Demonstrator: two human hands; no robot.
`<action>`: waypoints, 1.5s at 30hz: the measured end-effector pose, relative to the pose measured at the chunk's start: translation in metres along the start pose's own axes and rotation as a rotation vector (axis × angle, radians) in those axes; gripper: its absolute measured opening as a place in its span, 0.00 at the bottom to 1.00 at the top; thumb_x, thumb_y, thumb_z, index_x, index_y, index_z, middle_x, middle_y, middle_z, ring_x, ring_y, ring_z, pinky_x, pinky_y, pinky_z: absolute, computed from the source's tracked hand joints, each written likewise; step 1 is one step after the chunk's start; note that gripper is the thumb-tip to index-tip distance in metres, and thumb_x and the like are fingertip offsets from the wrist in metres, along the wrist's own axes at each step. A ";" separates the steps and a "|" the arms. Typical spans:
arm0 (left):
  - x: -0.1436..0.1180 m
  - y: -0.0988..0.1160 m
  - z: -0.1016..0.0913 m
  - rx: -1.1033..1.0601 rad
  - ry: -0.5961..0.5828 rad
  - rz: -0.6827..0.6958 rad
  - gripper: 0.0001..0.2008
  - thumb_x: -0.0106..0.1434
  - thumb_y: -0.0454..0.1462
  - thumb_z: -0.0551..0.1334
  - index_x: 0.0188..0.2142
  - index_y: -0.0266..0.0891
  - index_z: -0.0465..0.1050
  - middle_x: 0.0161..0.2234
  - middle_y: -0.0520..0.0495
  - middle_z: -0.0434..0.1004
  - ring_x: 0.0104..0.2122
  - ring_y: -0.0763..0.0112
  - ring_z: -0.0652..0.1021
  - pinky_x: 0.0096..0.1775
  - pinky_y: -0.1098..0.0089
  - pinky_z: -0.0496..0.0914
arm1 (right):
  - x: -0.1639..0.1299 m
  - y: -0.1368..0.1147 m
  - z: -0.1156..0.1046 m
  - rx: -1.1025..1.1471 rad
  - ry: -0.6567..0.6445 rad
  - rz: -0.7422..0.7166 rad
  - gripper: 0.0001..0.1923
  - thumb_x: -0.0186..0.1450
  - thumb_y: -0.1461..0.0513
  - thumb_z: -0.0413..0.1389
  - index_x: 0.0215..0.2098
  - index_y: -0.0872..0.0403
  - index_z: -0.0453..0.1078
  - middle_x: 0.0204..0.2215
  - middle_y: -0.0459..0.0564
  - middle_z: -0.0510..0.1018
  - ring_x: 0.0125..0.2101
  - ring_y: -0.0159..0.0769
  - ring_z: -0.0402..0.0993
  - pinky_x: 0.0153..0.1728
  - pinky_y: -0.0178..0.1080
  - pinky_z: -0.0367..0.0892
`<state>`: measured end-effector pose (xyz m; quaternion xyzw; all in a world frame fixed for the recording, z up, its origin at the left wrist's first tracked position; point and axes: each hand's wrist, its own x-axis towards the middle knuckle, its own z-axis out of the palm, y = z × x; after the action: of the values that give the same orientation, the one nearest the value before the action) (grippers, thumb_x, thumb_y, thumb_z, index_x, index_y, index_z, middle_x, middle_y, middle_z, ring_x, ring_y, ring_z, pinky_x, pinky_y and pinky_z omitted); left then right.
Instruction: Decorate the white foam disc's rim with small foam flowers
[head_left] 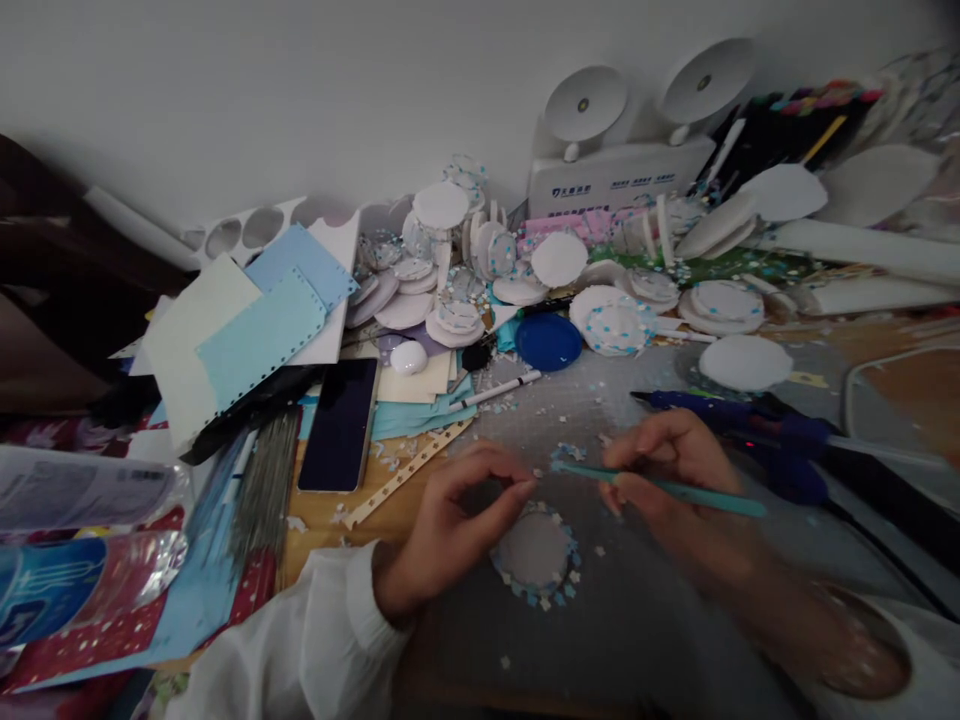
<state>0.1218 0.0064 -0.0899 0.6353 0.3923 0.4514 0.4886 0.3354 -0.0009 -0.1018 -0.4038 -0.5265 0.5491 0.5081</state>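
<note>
My left hand (466,520) is closed in a pinch, thumb and index finger together just above a small ring of blue and white paper stars (571,578) around a pale disc (534,548). A tiny pale bit shows by its fingertips, but what they hold is unclear. In my right hand (667,470) is a slim teal tool that looks like tweezers (705,494), gripped between thumb and fingers. Its narrow tip points left, close to a small cluster of blue and white stars (571,453) on the grey mat (600,640). Motion blurs the right forearm.
White discs (561,260), some star-trimmed, crowd the back. A blue lid (549,342) sits before them. On the right lies a dark blue glue gun (780,440) with its cable. Left are a phone (339,425), a star-punched strip (412,474), paper sheets (262,340) and plastic bottles (82,580).
</note>
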 end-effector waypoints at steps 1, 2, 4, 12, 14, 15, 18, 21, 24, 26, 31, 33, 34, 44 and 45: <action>0.000 0.000 -0.001 -0.005 -0.003 -0.010 0.02 0.63 0.32 0.63 0.33 0.35 0.75 0.32 0.47 0.77 0.35 0.70 0.76 0.40 0.71 0.69 | 0.000 -0.001 -0.001 -0.006 -0.004 0.011 0.10 0.65 0.62 0.57 0.40 0.45 0.60 0.32 0.44 0.72 0.26 0.32 0.70 0.26 0.37 0.68; 0.000 -0.001 -0.001 -0.010 -0.007 -0.021 0.02 0.63 0.32 0.63 0.33 0.35 0.75 0.32 0.47 0.77 0.36 0.71 0.76 0.40 0.71 0.69 | 0.000 -0.001 -0.001 -0.011 -0.008 0.021 0.09 0.65 0.63 0.57 0.40 0.45 0.61 0.33 0.44 0.72 0.26 0.32 0.70 0.26 0.37 0.68; 0.000 -0.002 -0.002 -0.018 -0.010 -0.043 0.02 0.63 0.32 0.63 0.33 0.35 0.75 0.32 0.46 0.77 0.36 0.70 0.76 0.40 0.71 0.69 | 0.000 -0.001 -0.002 -0.014 -0.012 0.027 0.09 0.65 0.63 0.57 0.40 0.44 0.61 0.33 0.44 0.72 0.26 0.31 0.70 0.26 0.36 0.68; -0.001 0.000 -0.002 0.003 -0.037 -0.030 0.06 0.61 0.36 0.66 0.38 0.35 0.76 0.35 0.44 0.76 0.38 0.67 0.76 0.41 0.69 0.69 | -0.002 -0.002 0.001 -0.047 -0.054 0.017 0.10 0.65 0.65 0.56 0.40 0.44 0.61 0.32 0.43 0.72 0.26 0.29 0.71 0.25 0.32 0.70; -0.001 0.000 0.000 -0.021 -0.052 -0.023 0.07 0.60 0.36 0.67 0.37 0.35 0.76 0.35 0.44 0.76 0.38 0.67 0.76 0.41 0.69 0.69 | -0.004 -0.003 0.004 -0.066 -0.065 0.012 0.10 0.65 0.65 0.56 0.40 0.45 0.61 0.32 0.43 0.72 0.26 0.28 0.70 0.24 0.31 0.69; 0.000 0.000 0.001 -0.028 -0.056 -0.019 0.06 0.60 0.35 0.66 0.36 0.35 0.76 0.34 0.44 0.76 0.37 0.67 0.76 0.40 0.69 0.70 | -0.004 -0.003 0.005 -0.074 -0.069 0.009 0.10 0.65 0.65 0.56 0.40 0.45 0.61 0.32 0.43 0.72 0.26 0.28 0.70 0.24 0.31 0.69; 0.000 0.000 0.002 -0.019 -0.056 -0.011 0.03 0.62 0.34 0.64 0.33 0.35 0.75 0.32 0.45 0.76 0.35 0.69 0.76 0.38 0.70 0.70 | -0.006 -0.002 0.007 -0.093 -0.081 0.004 0.10 0.65 0.65 0.56 0.40 0.46 0.60 0.32 0.43 0.71 0.26 0.28 0.69 0.24 0.30 0.68; -0.001 0.001 0.001 -0.008 -0.049 -0.004 0.04 0.63 0.33 0.63 0.32 0.35 0.75 0.31 0.45 0.76 0.35 0.69 0.76 0.38 0.69 0.70 | -0.007 -0.001 0.007 -0.097 -0.100 0.001 0.11 0.65 0.65 0.56 0.40 0.45 0.60 0.31 0.43 0.70 0.27 0.28 0.69 0.25 0.31 0.68; -0.001 0.002 0.001 -0.002 -0.043 -0.007 0.04 0.63 0.34 0.63 0.32 0.36 0.75 0.31 0.45 0.76 0.34 0.68 0.75 0.38 0.69 0.70 | -0.007 -0.001 0.008 -0.098 -0.095 -0.009 0.11 0.65 0.66 0.56 0.40 0.45 0.59 0.32 0.44 0.70 0.27 0.29 0.69 0.25 0.32 0.68; -0.001 0.002 0.001 -0.004 -0.045 -0.008 0.04 0.63 0.35 0.63 0.33 0.36 0.75 0.32 0.45 0.76 0.34 0.68 0.75 0.38 0.68 0.70 | -0.007 -0.002 0.008 -0.099 -0.087 -0.003 0.11 0.65 0.66 0.56 0.40 0.45 0.59 0.32 0.45 0.70 0.27 0.30 0.69 0.24 0.33 0.67; -0.002 -0.002 0.001 -0.050 -0.042 -0.023 0.07 0.60 0.38 0.67 0.33 0.36 0.75 0.31 0.45 0.75 0.34 0.68 0.75 0.37 0.69 0.69 | -0.006 -0.003 0.010 -0.082 -0.111 -0.004 0.10 0.66 0.64 0.55 0.40 0.45 0.58 0.31 0.44 0.70 0.27 0.29 0.69 0.24 0.33 0.67; -0.002 -0.003 0.001 -0.068 -0.035 -0.027 0.07 0.60 0.39 0.67 0.32 0.36 0.75 0.30 0.46 0.74 0.34 0.68 0.74 0.37 0.69 0.68 | -0.006 -0.003 0.010 -0.068 -0.119 -0.006 0.10 0.66 0.64 0.55 0.40 0.44 0.59 0.30 0.43 0.71 0.26 0.28 0.69 0.24 0.32 0.67; -0.002 -0.003 0.001 -0.075 -0.033 -0.024 0.07 0.60 0.39 0.67 0.32 0.36 0.75 0.30 0.46 0.74 0.34 0.68 0.74 0.37 0.69 0.68 | -0.006 -0.004 0.010 -0.056 -0.124 -0.005 0.09 0.66 0.63 0.55 0.40 0.44 0.59 0.30 0.42 0.71 0.26 0.28 0.68 0.23 0.31 0.66; -0.002 -0.002 0.001 -0.078 -0.006 0.001 0.04 0.61 0.35 0.66 0.31 0.36 0.76 0.30 0.46 0.75 0.33 0.69 0.75 0.37 0.70 0.70 | -0.005 -0.001 0.010 0.017 -0.125 0.017 0.10 0.65 0.61 0.58 0.40 0.44 0.59 0.30 0.42 0.71 0.26 0.29 0.70 0.24 0.32 0.67; -0.002 -0.003 0.001 -0.090 -0.002 0.004 0.03 0.60 0.35 0.66 0.31 0.36 0.76 0.31 0.46 0.75 0.34 0.69 0.75 0.37 0.69 0.70 | -0.005 -0.001 0.010 0.018 -0.112 0.018 0.10 0.65 0.61 0.58 0.40 0.45 0.60 0.30 0.42 0.71 0.26 0.29 0.71 0.23 0.32 0.68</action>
<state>0.1222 0.0051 -0.0928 0.6139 0.3700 0.4688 0.5162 0.3267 -0.0074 -0.1003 -0.3727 -0.5456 0.5798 0.4766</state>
